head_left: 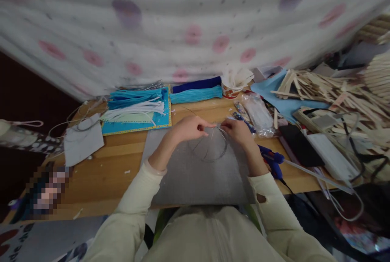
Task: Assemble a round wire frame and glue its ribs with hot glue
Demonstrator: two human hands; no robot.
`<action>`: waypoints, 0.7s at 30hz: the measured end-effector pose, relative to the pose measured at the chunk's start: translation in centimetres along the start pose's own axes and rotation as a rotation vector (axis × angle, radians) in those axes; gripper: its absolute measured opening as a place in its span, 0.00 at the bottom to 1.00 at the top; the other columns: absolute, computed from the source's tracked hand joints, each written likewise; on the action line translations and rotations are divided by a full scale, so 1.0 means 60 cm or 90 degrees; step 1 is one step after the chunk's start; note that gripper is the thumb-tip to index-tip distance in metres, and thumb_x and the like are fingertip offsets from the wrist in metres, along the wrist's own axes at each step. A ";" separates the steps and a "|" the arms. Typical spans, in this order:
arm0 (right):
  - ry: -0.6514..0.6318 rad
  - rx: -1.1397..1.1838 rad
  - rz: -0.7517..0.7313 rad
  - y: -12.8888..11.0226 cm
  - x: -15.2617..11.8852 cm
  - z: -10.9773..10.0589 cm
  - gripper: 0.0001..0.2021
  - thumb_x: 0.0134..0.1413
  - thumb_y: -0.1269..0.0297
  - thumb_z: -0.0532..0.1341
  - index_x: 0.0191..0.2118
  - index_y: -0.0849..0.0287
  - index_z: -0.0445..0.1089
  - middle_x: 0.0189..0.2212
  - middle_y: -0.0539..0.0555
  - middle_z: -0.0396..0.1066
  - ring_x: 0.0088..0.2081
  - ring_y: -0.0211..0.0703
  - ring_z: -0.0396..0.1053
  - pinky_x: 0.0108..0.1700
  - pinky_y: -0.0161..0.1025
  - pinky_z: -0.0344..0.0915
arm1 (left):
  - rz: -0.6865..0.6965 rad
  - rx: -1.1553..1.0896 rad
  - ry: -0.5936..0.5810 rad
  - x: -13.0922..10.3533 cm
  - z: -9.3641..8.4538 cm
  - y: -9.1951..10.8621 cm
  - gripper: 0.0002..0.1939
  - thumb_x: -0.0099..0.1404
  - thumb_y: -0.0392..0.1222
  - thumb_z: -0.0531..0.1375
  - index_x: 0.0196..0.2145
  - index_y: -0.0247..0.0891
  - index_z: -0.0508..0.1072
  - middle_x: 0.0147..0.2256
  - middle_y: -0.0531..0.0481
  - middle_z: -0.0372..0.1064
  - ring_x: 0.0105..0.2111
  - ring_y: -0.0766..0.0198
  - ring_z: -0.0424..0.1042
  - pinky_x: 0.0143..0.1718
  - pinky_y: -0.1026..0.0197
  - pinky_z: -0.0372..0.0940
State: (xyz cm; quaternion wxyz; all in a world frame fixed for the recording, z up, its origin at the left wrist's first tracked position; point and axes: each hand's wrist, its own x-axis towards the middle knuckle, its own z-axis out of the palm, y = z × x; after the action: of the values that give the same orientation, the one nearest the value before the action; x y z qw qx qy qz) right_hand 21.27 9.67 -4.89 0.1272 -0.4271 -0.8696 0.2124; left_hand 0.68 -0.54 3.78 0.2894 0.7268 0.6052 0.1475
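Note:
A coil of thin wire point(226, 148) forms a loose round loop above a grey mat point(183, 180). My right hand point(239, 132) pinches the loop at its far side, with thumb and fingertips together. Opposite it, my left hand point(190, 128) reaches in with the index finger stretched toward the right fingertips and the thumb held apart below. The left index fingertip is close to the wire; whether it touches cannot be made out. Another thin wire strand stands out behind my left hand.
Blue and white pipe cleaners point(134, 107) lie on a blue board at the back left. To the right are a blue glue gun point(271, 156), a dark phone-like slab point(301, 144), a plastic bag point(258, 113) and piled wooden sticks point(323, 91). A patterned curtain point(183, 18) hangs behind.

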 end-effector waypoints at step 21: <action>0.000 -0.052 0.004 -0.005 0.001 -0.009 0.11 0.55 0.70 0.58 0.37 0.59 0.78 0.35 0.57 0.80 0.37 0.46 0.75 0.39 0.37 0.62 | 0.052 -0.093 0.000 -0.001 0.007 -0.019 0.26 0.56 0.29 0.60 0.53 0.43 0.75 0.24 0.57 0.72 0.24 0.70 0.63 0.29 0.67 0.56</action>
State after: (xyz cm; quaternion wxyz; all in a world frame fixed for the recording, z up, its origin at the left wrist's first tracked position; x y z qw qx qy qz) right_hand 21.24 9.68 -4.24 0.1091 -0.4346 -0.8762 0.1775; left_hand 0.01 -0.60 2.76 0.3352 0.7277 0.5630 0.2026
